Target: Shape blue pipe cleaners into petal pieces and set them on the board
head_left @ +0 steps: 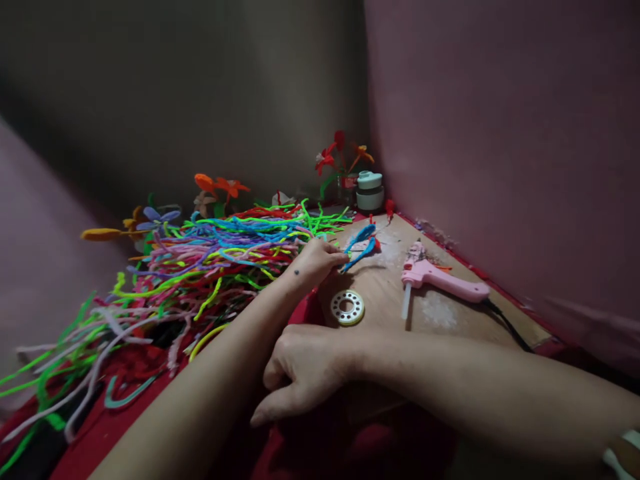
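My left hand [320, 259] reaches over the board, its fingertips pinched at the near ends of blue pipe cleaner loops [361, 248]. Closer to me, my right hand [307, 365] is curled with its thumb extended; the inside of the fingers is hidden, so I cannot see whether it holds anything. Just beyond my right wrist, a round white disc with holes and a yellow rim [347, 307] lies flat. To the right rests a pink glue gun [443, 279] with a clear glue stick [407, 301] poking out of it.
A large heap of multicoloured pipe cleaners [225, 250] spreads along the left. Behind it stand orange pipe cleaner flowers [231, 187]; red flowers [326, 159] and a pale lidded container [370, 193] are at the back corner. A black cord [510, 327] trails right across the wooden board [385, 320].
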Motion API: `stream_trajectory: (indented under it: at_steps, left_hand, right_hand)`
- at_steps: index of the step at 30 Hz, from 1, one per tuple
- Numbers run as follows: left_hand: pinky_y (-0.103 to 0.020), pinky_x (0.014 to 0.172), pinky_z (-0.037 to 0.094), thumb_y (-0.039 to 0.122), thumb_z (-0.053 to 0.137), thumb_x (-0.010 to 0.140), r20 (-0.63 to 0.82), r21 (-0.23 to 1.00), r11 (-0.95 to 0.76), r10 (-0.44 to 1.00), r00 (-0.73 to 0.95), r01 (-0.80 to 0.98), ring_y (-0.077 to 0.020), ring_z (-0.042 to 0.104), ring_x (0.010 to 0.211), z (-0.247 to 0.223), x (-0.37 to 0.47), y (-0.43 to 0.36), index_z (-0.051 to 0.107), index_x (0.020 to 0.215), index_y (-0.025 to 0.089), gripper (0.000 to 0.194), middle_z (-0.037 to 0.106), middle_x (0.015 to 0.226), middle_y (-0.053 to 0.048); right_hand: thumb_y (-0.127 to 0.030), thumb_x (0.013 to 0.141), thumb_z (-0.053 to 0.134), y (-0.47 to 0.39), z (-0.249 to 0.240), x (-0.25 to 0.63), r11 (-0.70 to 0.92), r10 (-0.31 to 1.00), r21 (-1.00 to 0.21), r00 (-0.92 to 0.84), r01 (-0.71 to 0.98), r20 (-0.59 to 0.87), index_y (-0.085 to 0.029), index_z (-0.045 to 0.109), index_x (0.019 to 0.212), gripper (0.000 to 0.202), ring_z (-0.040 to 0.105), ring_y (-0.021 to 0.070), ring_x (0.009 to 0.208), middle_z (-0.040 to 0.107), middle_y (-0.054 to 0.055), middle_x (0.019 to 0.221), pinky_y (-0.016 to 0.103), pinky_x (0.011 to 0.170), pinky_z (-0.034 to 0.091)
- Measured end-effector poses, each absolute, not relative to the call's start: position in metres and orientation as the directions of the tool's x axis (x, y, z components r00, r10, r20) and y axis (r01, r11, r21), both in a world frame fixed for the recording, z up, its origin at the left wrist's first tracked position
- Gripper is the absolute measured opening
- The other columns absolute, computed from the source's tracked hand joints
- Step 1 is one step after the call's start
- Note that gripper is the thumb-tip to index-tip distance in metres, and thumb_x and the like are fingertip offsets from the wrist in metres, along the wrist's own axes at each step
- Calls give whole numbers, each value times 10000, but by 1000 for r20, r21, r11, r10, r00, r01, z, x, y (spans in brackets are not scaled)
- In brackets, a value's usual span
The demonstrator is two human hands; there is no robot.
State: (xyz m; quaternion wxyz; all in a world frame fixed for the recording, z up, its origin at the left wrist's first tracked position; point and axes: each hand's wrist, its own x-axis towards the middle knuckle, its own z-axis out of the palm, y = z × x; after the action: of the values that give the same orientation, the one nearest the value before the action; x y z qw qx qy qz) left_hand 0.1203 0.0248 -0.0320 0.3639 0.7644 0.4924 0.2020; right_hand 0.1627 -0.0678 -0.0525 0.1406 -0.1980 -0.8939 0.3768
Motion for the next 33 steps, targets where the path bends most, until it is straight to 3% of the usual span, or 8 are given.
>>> stream_trajectory:
  at_steps: [6, 16, 20, 22, 25, 33]
  left_hand:
    - [-206, 363, 251, 314, 508, 726, -9, 711, -297, 903, 430, 638, -78, 395, 332, -39, 124, 30, 578, 553, 148, 250, 493, 410, 29]
    - [-194, 413, 302, 344, 532, 729, 34, 670, -385, 870, 492, 635, -73, 428, 392, -8, 76, -6, 643, 596, 139, 268, 541, 459, 10]
    - [-192, 387, 270, 361, 552, 698, 143, 702, -315, 941, 307, 639, -68, 396, 379, 22, 36, 8, 687, 748, 137, 267, 523, 460, 29]
    - [-198, 420, 317, 339, 572, 661, 283, 621, -332, 940, 192, 710, -80, 427, 397, 38, 13, 24, 700, 803, 131, 283, 547, 462, 21]
    - [-211, 511, 388, 275, 529, 644, 426, 290, -279, 894, 138, 916, -118, 529, 515, 52, -17, 54, 721, 837, 140, 303, 646, 587, -18]
    - [-249, 677, 429, 150, 495, 655, 453, -22, -321, 841, 295, 947, -170, 574, 742, 35, -24, 102, 727, 860, 195, 313, 651, 793, -55]
  right_hand:
    - [-459, 771, 517, -67, -51, 164, 640, 476, -721, -874, 267, 100, -153, 488, 518, 398, 368, 57, 435, 425, -52, 446, 203, 433, 263]
    - [-460, 746, 525, -71, -54, 164, 591, 535, -743, -842, 314, 71, -154, 416, 482, 419, 282, 44, 391, 330, -63, 414, 210, 396, 194]
    - [-405, 748, 545, -74, -53, 162, 652, 509, -716, -844, 250, 169, -150, 430, 479, 389, 268, 47, 419, 292, -64, 430, 204, 419, 212]
    - [-385, 738, 560, -75, -53, 162, 652, 526, -704, -837, 282, 152, -152, 438, 479, 369, 245, 50, 422, 272, -66, 436, 211, 415, 197]
    - [-392, 734, 564, -76, -54, 162, 659, 537, -687, -831, 306, 145, -154, 468, 490, 355, 222, 54, 423, 258, -68, 440, 217, 409, 184]
    - [-384, 730, 568, -74, -53, 163, 656, 558, -686, -814, 315, 160, -153, 508, 507, 326, 228, 52, 434, 280, -70, 456, 208, 430, 204]
